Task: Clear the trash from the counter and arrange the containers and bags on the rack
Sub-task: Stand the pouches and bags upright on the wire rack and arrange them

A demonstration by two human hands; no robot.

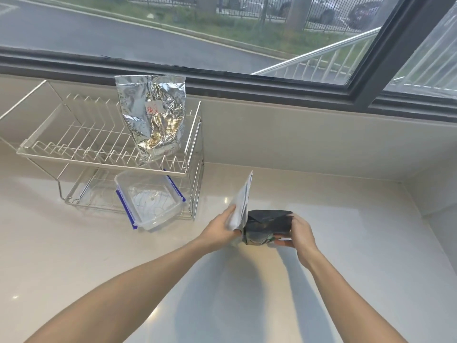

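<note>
Both hands meet over the pale worktop [346, 243]: the left hand [220, 230] is closed on a white pouch [241, 206] standing on edge, the right hand [300, 231] grips a dark bag [267, 225] touching it. Farther back, a foil bag [153, 117] stands on the rack's [74, 144] top tier; a clear tub [150, 201] sits on the bottom tier.
</note>
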